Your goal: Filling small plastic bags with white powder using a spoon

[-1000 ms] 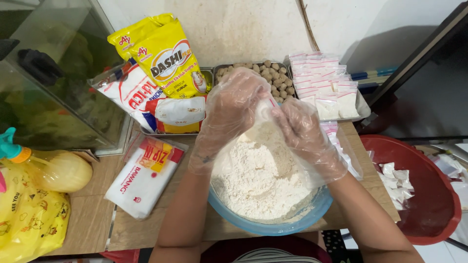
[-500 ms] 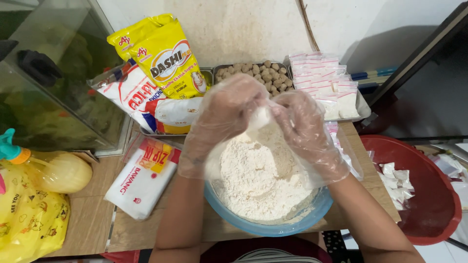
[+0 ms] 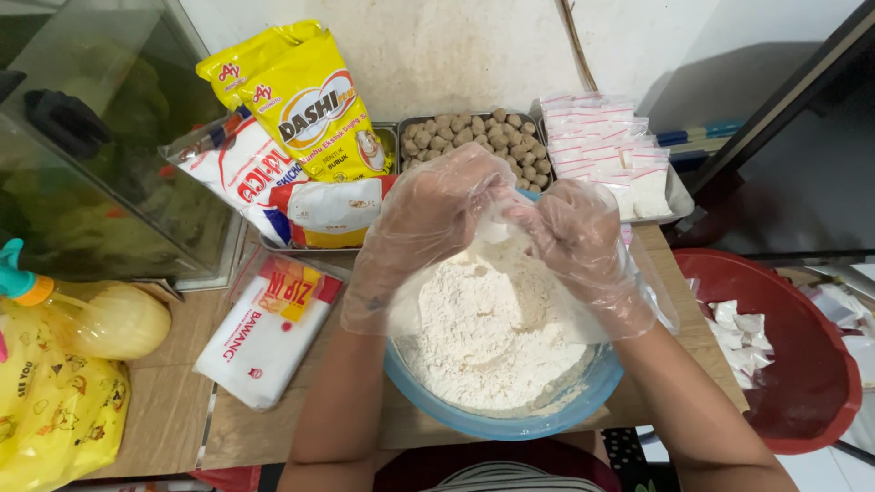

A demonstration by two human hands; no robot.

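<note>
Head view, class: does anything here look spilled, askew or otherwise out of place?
Nothing is spilled: the powder stays inside the blue bowl. Only oddity: the yellow packet and the red-and-white packets lie heaped and tilted over the metal tray, overhanging its edge.

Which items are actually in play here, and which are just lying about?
In play: left hand, right hand, small clear bag pinched between them, blue bowl of white powder.
Lying about: yellow packets, tray of brown balls, red basin, oil bottle.
</note>
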